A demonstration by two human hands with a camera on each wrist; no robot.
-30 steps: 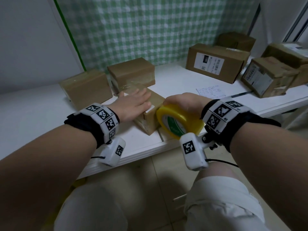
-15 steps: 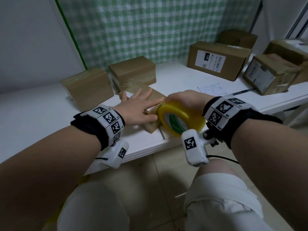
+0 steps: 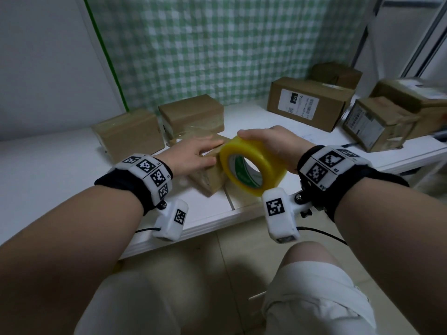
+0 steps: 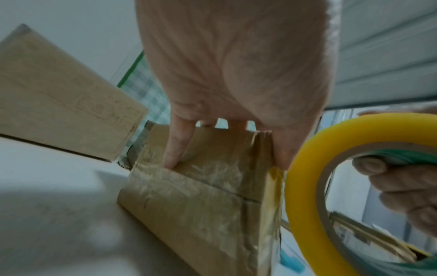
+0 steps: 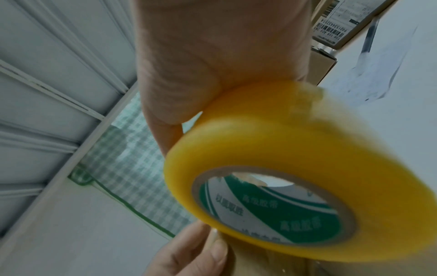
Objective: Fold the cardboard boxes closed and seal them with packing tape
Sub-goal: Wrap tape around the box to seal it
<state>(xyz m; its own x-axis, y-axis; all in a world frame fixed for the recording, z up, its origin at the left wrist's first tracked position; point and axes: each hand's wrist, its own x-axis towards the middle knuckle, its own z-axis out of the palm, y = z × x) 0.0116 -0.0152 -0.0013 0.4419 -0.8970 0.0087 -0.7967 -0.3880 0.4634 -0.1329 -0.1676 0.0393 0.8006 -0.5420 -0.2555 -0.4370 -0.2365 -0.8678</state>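
A small brown cardboard box (image 3: 208, 180) (image 4: 201, 205) stands near the front edge of the white table (image 3: 48, 170), with wrinkled clear tape on its faces. My left hand (image 3: 193, 153) (image 4: 236, 74) holds it from above. Its fingers lie over the top, and the thumb and little finger reach down the near face. My right hand (image 3: 273, 143) (image 5: 212, 56) grips a yellow roll of packing tape (image 3: 251, 163) (image 4: 302, 168) (image 5: 295, 149), with fingers inside the core. The roll is tilted against the box's right side, next to my left thumb.
Two closed brown boxes (image 3: 128, 134) (image 3: 191, 112) stand just behind the small one. Labelled boxes (image 3: 307, 102) (image 3: 377, 124) crowd the table's right end. A green checked cloth (image 3: 217, 44) hangs behind. My knees are below the table's front edge (image 3: 212, 223).
My left hand has shifted on the box top, and its thumb now lies down the near face. The tape roll has risen slightly beside the box and tilted.
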